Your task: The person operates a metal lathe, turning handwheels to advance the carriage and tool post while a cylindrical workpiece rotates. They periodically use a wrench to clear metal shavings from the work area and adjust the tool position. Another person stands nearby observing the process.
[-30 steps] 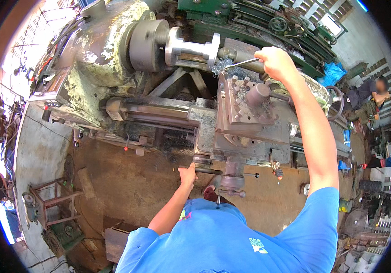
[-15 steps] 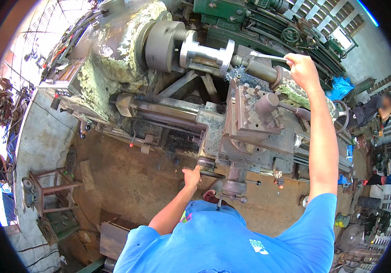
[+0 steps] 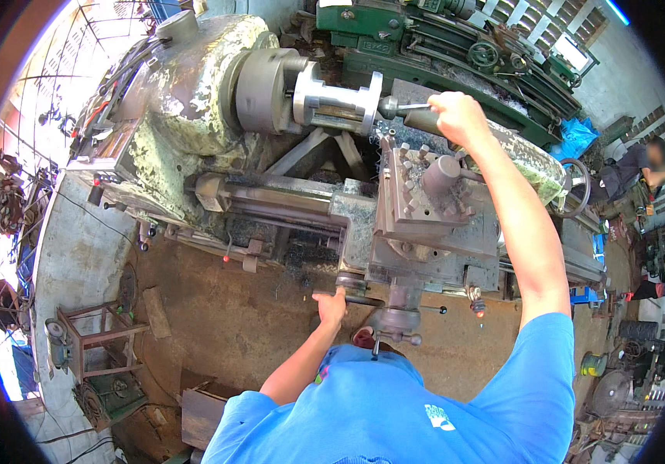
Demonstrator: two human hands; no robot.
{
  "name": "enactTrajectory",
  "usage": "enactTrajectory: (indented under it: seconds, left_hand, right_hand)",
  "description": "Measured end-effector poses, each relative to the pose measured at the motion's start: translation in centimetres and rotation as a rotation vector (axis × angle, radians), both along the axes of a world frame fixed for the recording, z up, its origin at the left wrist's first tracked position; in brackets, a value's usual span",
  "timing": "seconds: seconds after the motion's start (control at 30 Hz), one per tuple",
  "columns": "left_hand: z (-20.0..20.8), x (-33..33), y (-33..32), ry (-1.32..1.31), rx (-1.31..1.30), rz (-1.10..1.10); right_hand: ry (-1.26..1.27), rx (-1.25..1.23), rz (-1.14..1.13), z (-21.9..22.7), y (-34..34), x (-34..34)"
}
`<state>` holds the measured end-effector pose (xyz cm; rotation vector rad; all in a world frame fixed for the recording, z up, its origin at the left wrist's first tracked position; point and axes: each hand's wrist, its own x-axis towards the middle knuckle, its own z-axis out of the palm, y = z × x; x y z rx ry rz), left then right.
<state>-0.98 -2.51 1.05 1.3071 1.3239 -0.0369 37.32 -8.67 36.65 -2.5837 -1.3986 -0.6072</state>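
Note:
A large metal lathe (image 3: 139, 162) stretches across in front of me. Between its chuck (image 3: 266, 91) and the pointed tailstock centre (image 3: 391, 107) sits a shiny flanged metal workpiece (image 3: 338, 98). My right hand (image 3: 460, 117) is closed round a thin, light-coloured rod-like tool (image 3: 416, 106), whose far end lies by the tailstock centre, close to the workpiece's right flange. Its exact kind cannot be made out. Below it stands the tool post (image 3: 429, 189) with several square-headed bolts. My left hand (image 3: 331, 306) is wrapped round the rim of the carriage handwheel (image 3: 363, 300).
Behind stands a green lathe (image 3: 425, 46), with a blue plastic bag (image 3: 577, 139) beside it. The cross-slide crank (image 3: 398, 337) juts toward my body. A wooden-framed stand (image 3: 104, 340) is on the floor at left. Another person (image 3: 634, 170) is at far right.
My right hand has moved left with the tool, toward the workpiece. The curly metal shavings beside the right flange are largely gone from there. My left hand stays on the handwheel.

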Motion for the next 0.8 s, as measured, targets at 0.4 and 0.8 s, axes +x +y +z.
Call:
enactTrajectory:
  seconds: [0.4,0.8]
  left_hand:
    - [-0.8,0.1,-0.3,-0.003,0.008,-0.002]
    - [-0.9,0.1,-0.3,0.056,0.016,-0.032]
  right_hand:
    - [0.135,0.018,-0.059,3.0,-2.9,0.1]
    - [-0.025,-0.095,0.028,0.0,0.8,1.2]
